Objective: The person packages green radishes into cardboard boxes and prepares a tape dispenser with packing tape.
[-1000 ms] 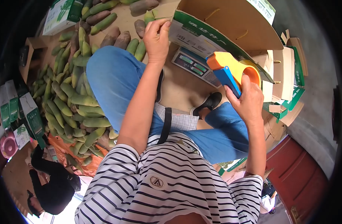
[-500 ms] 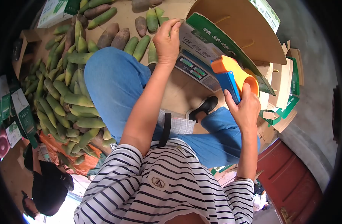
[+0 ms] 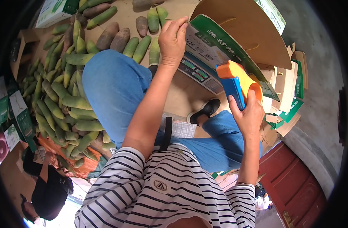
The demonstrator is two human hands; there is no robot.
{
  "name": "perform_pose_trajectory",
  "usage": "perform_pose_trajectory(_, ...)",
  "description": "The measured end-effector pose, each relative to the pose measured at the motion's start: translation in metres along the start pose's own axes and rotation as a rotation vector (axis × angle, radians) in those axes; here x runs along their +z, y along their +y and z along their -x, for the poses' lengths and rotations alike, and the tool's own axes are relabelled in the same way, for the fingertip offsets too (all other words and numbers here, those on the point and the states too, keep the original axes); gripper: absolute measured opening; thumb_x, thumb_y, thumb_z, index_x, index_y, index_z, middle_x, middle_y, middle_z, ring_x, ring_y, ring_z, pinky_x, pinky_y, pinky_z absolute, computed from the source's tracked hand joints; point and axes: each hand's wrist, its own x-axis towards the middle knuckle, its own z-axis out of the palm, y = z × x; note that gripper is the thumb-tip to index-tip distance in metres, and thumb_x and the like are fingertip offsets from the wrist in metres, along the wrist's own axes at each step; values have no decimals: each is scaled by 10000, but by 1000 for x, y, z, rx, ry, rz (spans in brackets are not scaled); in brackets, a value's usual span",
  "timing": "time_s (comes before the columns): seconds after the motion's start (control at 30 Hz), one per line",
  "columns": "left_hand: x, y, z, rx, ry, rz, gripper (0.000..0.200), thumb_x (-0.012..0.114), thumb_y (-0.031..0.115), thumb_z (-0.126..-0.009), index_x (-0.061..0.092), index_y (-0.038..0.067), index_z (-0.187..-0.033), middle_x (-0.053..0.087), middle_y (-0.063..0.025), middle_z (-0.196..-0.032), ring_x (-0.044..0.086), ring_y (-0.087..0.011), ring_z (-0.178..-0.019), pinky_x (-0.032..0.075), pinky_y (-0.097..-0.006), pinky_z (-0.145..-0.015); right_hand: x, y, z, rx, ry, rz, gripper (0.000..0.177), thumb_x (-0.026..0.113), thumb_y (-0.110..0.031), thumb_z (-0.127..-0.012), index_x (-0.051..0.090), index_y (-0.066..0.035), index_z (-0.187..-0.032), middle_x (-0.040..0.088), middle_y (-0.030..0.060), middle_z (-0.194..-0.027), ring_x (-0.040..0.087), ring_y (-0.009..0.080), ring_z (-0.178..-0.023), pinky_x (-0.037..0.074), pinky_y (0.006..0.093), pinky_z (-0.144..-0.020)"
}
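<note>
My left hand [image 3: 172, 42] pinches the near top corner of a green and white printed carton [image 3: 215, 41], whose brown flaps stand raised. In my right hand [image 3: 250, 114] is an orange and blue tape dispenser [image 3: 238, 81], held up just in front of the carton's printed side. A digital scale [image 3: 198, 72] with lit green displays lies below the carton, partly covered by it.
Many green radishes [image 3: 52, 98] are piled at the left, with some darker purplish ones [image 3: 121, 39] near the top. Flattened cartons [image 3: 295, 87] stand at the right, near a red door [image 3: 295, 182]. Another person [image 3: 50, 190] is at the lower left.
The carton corner and my left hand have shifted slightly right. The tape dispenser stays in my right hand, slightly turned. The person at the lower left has moved an arm.
</note>
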Motion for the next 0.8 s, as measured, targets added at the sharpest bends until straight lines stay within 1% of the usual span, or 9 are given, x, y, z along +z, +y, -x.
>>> perform_pose_trajectory(0.17, -3, -2, -3, 21, -42, -54, 165, 635, 50, -873, 683, 54, -1031, 622, -65, -831, 583, -155, -721, 474, -264, -672, 2, 1, -1, -1, 7, -23, 445, 758, -358, -746, 524, -17, -911, 549, 139, -573, 578, 331, -551, 457, 416, -531)
perform_pose_trajectory(0.27, -2, 0, -1, 41, -30, -46, 166, 629, 43, -878, 684, 56, -1034, 617, -59, -844, 579, -145, -740, 471, -259, -683, 0, 0, -1, 30, -37, -37, 420, 721, -368, -796, 462, -42, -847, 580, 181, -629, 597, 354, -590, 465, 420, -549)
perform_pose_trajectory(0.37, -3, 0, 3, 10, -46, -7, 170, 626, 37, -880, 683, 58, -1038, 610, -53, -844, 575, -137, -746, 469, -256, -691, 5, 4, 1, 1, 8, -45, 431, 753, -351, -752, 516, -16, -884, 550, 142, -570, 568, 333, -536, 452, 413, -529)
perform_pose_trajectory(0.47, -3, 1, 2, 13, -49, 3, 177, 633, 39, -878, 684, 64, -1046, 607, -47, -849, 571, -130, -745, 469, -252, -692, 7, 6, 1, 17, 22, -38, 424, 748, -350, -759, 511, -17, -870, 550, 144, -563, 566, 336, -533, 450, 413, -525)
perform_pose_trajectory(0.57, -2, 6, 3, -42, -59, 33, 189, 663, 75, -846, 685, 88, -1034, 589, -82, -831, 587, -223, -750, 480, -313, -680, 8, 8, -2, 39, 12, -42, 420, 743, -353, -765, 501, -21, -851, 550, 144, -554, 563, 340, -525, 448, 414, -519)
perform_pose_trajectory(0.67, -1, 0, 1, -47, -62, 16, 191, 677, 92, -842, 688, 89, -1032, 590, -76, -830, 594, -200, -749, 486, -302, -675, 9, 8, -4, 42, 23, -45, 420, 742, -355, -765, 492, -24, -833, 548, 142, -548, 560, 342, -518, 447, 415, -515)
perform_pose_trajectory(0.8, -4, 1, -7, -77, -109, 84, 188, 702, 121, -830, 696, 95, -1016, 586, -61, -823, 593, -167, -738, 489, -285, -672, 7, 6, -8, 67, 15, -42, 418, 740, -358, -766, 489, -29, -825, 556, 142, -554, 566, 341, -520, 449, 413, -513)
